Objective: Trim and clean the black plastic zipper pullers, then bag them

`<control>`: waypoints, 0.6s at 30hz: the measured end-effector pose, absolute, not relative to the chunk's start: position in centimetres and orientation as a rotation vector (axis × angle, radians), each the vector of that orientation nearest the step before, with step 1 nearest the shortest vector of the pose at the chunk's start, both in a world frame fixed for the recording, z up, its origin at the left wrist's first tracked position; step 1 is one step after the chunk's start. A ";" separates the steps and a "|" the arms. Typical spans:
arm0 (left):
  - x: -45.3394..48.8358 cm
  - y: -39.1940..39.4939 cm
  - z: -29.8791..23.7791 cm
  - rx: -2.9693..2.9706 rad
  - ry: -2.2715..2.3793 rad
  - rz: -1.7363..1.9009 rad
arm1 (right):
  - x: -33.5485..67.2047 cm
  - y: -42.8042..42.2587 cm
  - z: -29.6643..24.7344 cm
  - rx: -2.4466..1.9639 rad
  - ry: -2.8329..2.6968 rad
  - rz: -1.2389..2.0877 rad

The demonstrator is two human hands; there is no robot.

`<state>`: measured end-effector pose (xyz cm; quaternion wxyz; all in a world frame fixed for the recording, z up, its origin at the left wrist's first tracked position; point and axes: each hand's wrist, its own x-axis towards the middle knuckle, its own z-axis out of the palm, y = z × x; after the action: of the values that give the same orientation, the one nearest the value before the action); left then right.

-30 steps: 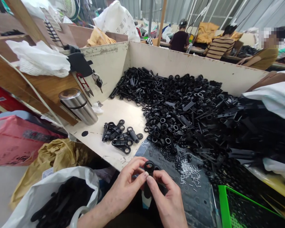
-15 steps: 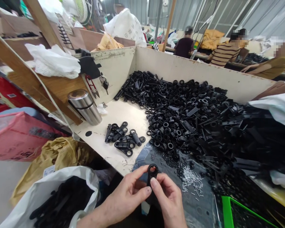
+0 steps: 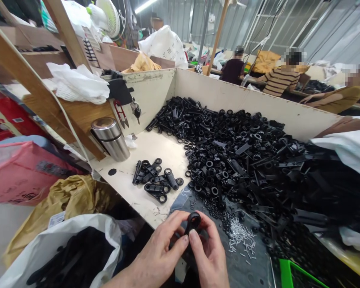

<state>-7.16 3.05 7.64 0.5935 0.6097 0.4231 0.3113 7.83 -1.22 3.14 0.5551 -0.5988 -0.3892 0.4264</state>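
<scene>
Between my two hands, near the bench's front edge, is a black plastic arm piece with a ring-shaped end (image 3: 194,220). My left hand (image 3: 163,244) pinches it from the left, thumb and fingers closed on it. From the right, my right hand (image 3: 209,248) grips the same piece, its thumb pressed near the ring. My palms and fingers hide its lower part. Beyond my hands lies a small group of similar black ring-ended pieces (image 3: 156,178) on the pale board. Right of my right hand, small silver pins (image 3: 241,236) are scattered on a dark cloth (image 3: 222,262).
A large heap of black plastic parts (image 3: 228,148) fills the walled bench. A steel flask (image 3: 111,140) stands at the left; red snips (image 3: 121,114) hang behind it. A white sack (image 3: 108,228) of black pieces is lower left, a green-rimmed container (image 3: 285,272) lower right. Several people sit beyond.
The camera view has tilted up slightly. My right fingers have moved up around the ring end, and the black piece has turned a little in my hands.
</scene>
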 end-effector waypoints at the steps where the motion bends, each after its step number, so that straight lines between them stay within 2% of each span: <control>1: -7.1 3.1 7.7 1.420 0.978 0.718 | 7.9 -1.2 3.2 -1.409 -0.932 0.988; 8: -7.2 4.0 8.9 1.505 0.832 0.656 | 6.9 -1.2 4.6 -1.267 -0.718 1.212; 18: -8.0 3.6 8.6 1.583 0.839 0.643 | 6.6 -1.8 5.3 -1.320 -0.652 1.172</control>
<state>-8.04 3.62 8.56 0.5802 0.6773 0.3591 0.2750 6.65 -1.77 5.35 0.5890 -0.5670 -0.2801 0.5031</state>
